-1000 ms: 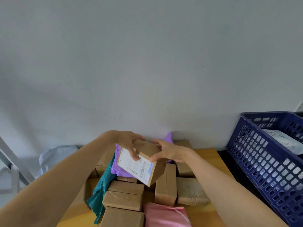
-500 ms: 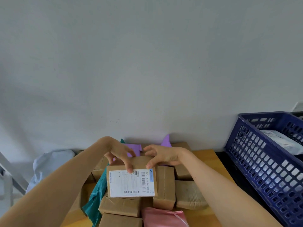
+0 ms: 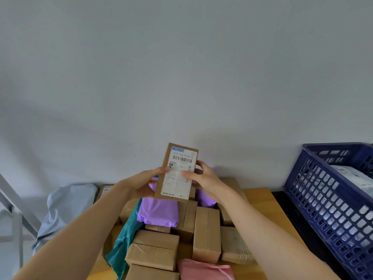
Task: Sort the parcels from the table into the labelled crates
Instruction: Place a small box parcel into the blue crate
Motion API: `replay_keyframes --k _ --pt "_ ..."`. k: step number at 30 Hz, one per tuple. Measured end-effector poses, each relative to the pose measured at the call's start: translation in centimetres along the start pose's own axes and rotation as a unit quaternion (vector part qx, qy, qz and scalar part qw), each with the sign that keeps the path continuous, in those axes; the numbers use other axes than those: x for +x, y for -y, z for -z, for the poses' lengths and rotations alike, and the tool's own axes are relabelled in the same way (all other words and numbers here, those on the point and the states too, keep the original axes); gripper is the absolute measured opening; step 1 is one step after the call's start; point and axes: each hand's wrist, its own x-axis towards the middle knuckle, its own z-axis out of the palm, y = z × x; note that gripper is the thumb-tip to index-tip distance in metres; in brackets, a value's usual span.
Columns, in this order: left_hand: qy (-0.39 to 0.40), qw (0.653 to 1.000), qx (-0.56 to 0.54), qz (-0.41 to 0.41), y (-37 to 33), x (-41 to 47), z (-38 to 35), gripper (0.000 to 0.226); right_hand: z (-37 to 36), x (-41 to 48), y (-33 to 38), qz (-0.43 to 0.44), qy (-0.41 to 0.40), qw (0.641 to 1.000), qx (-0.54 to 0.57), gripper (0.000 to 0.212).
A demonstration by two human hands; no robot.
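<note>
A small cardboard parcel (image 3: pixel 178 158) with a white shipping label stands upright in the air above the pile, label facing me. My left hand (image 3: pixel 141 183) grips its left edge and my right hand (image 3: pixel 205 178) grips its right edge, thumbs on the label. Below lies a heap of parcels on the wooden table (image 3: pixel 260 201): several brown boxes (image 3: pixel 206 235), a purple mailer bag (image 3: pixel 159 213), a teal bag (image 3: pixel 126 239) and a pink bag (image 3: pixel 203 269).
A dark blue slotted crate (image 3: pixel 331 207) stands at the right with a grey-white bag (image 3: pixel 357 178) inside. A pale blue bag (image 3: pixel 68 205) lies at the left beside a grey metal frame (image 3: pixel 14 207). A plain wall is behind the table.
The labelled parcel has been lifted off the pile and turned from lying flat to standing upright, label toward me. Both hands rose with it.
</note>
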Motion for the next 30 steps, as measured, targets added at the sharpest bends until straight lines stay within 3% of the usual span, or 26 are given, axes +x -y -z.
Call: replay_keyframes --k 3,11,23,30 --pt "-0.040 0.999 -0.032 -0.020 0.2 0.1 -0.3 0.068 -0.5 0.0 0.2 0.015 0.002 1.000 0.027 0.069" --pt "-0.080 0.994 -0.006 -0.073 0.0 0.3 -1.1 0.069 -0.1 0.1 0.2 0.026 -0.017 0.997 0.065 0.064" --pt "-0.053 0.994 -0.012 -0.098 -1.0 1.3 -2.8 0.065 1.3 -1.3 0.6 0.025 -0.077 0.994 0.073 0.051" --pt "-0.014 0.994 0.007 -0.112 -1.7 1.4 -7.1 0.069 4.4 -4.4 0.5 0.028 -0.107 0.992 0.062 0.058"
